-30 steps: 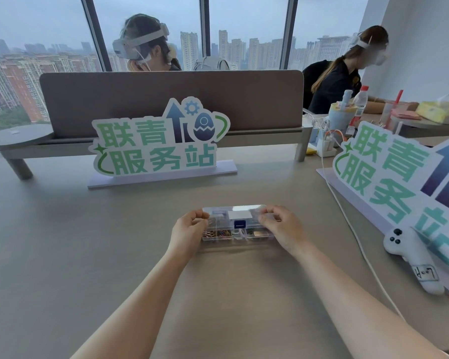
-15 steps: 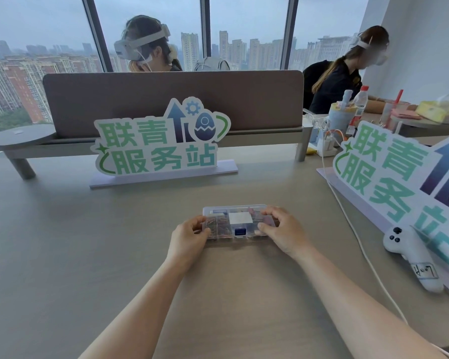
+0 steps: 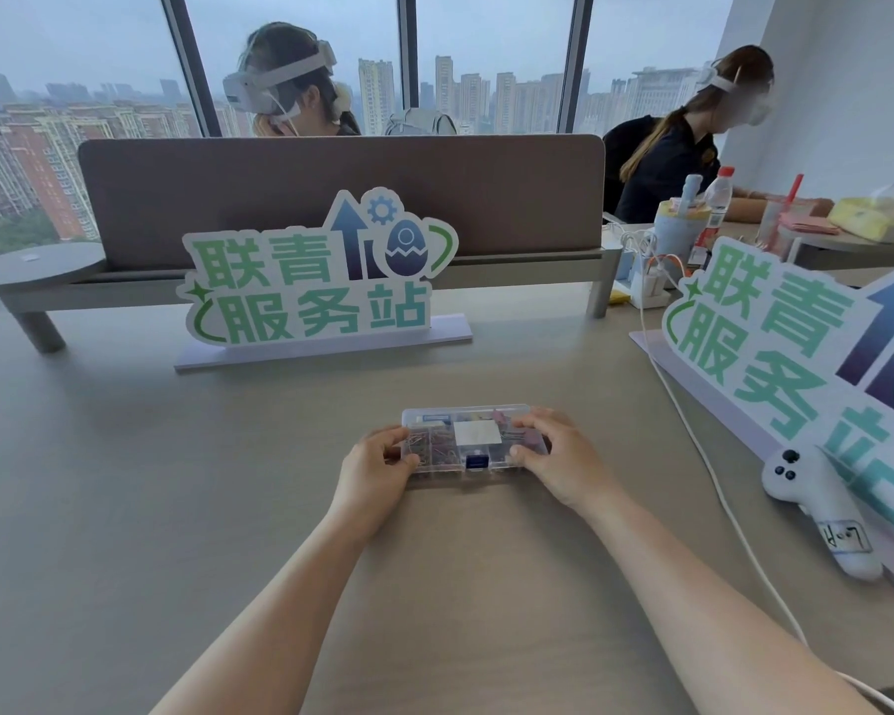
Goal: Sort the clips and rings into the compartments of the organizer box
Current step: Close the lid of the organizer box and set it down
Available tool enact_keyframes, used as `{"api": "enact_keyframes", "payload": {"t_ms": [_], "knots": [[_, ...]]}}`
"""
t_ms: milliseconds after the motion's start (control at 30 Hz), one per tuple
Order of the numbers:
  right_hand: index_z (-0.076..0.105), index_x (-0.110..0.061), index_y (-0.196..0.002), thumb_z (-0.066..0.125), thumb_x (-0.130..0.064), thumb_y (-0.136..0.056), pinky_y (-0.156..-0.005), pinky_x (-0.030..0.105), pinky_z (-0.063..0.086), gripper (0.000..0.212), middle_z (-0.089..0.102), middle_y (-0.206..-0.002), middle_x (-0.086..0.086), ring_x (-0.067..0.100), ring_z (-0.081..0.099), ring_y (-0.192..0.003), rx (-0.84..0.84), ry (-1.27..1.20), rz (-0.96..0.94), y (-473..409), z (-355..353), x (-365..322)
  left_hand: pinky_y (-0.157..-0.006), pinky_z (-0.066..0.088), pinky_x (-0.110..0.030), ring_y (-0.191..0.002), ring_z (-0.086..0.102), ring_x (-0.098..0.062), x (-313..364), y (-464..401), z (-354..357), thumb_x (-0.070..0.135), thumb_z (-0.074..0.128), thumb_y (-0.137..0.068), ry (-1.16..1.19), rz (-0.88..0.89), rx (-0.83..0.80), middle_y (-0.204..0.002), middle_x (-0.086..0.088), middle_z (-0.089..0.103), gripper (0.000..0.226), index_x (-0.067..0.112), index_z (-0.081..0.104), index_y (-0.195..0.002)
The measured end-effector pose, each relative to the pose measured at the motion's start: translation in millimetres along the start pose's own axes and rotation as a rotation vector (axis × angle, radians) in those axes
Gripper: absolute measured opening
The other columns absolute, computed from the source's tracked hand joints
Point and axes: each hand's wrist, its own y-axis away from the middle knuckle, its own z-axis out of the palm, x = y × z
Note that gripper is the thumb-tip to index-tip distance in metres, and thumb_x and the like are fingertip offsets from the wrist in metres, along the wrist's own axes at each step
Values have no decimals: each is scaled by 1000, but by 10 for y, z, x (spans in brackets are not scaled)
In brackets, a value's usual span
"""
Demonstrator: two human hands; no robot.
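Two bare hands meet at the centre of the frame, one at each end of the organizer box [image 3: 473, 440], which lies flat on the grey table [image 3: 125, 508] with its clear lid down. Through the lid show a white label [image 3: 477, 434] and coloured clips [image 3: 437, 447] in the compartments — too small to tell which kinds sit where. A blue latch [image 3: 476, 460] sits on the near edge. The left hand [image 3: 375, 469] clasps the box's left end, thumb on the near edge and fingers over the top; the right hand [image 3: 556, 459] grips the right end in the same way. Above the box in the frame stands a green-lettered sign [image 3: 311, 281] before a brown divider panel [image 3: 331, 188]. At the right edge leans a second sign [image 3: 796, 363], with a white controller [image 3: 816, 513] below it and a white cable [image 3: 692, 446] running down the table.
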Motion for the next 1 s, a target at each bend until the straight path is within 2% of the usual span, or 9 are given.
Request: {"api": "enact_keyframes", "payload": {"t_ms": [100,167,200,267,333,400,533,633,1000], "knots": [[67,-17,-120,69,-11,-85,-99,19,29,35,51,-125,-1,21,43,-132,-21,50,-1,-9,-9,-58,-85,42,-19,-92,61,-8,6,3,3,11,66,-86,-11,5,-1,-126,6,61,40,14,62,-125],[69,-22,-119,67,-18,-87,-106,26,31,32,53,-137,8,25,43,-134,-33,135,20,-23,2,-72,-84,41,-18,-91,60,-8,13,16,5,11,65,-86,-10,4,4,-127,5,61,39,13,62,-125],[71,-26,-116,66,-25,-88,-105,29,34,29,56,-135,9,27,46,-131,-34,185,26,-30,13,-77,-85,40,-18,-91,60,-8,13,23,8,11,65,-87,-11,5,6,-129,5,60,39,13,62,-126],[76,-31,-102,65,-41,-86,-91,32,42,22,65,-111,4,29,55,-113,-21,256,23,-52,48,-103,-85,40,-18,-92,60,-8,12,37,9,12,64,-87,-16,9,4,-132,5,58,40,13,61,-127],[76,-25,-87,67,-52,-82,-75,32,39,29,57,-80,-3,24,55,-89,6,283,16,-48,79,-175,-86,40,-17,-94,59,-8,6,50,8,13,64,-88,-17,14,0,-134,7,56,40,13,61,-128],[75,-20,-84,71,-57,-76,-70,32,33,38,51,-72,-6,21,51,-80,36,316,19,-32,96,-233,-86,40,-17,-95,60,-7,2,52,8,15,63,-88,-17,16,2,-135,8,56,39,14,62,-127],[70,-21,-109,74,-64,-68,-85,33,40,60,64,-103,-4,23,52,-100,48,336,43,42,111,-239,-89,40,-18,-96,59,-6,5,57,21,16,64,-88,-23,13,8,-135,8,56,39,15,62,-127],[63,-17,-119,75,-64,-67,-96,31,36,71,62,-124,-3,24,50,-115,44,382,3,94,142,-234,-89,39,-17,-95,58,-6,17,64,18,16,63,-88,-33,19,13,-134,9,57,39,16,62,-127],[55,-20,-129,72,-67,-68,-99,32,34,78,58,-129,-3,25,45,-120,44,437,-33,101,194,-194,-90,38,-16,-97,60,-7,8,72,13,15,64,-88,-67,41,28,-134,6,58,37,15,64,-125]]}}
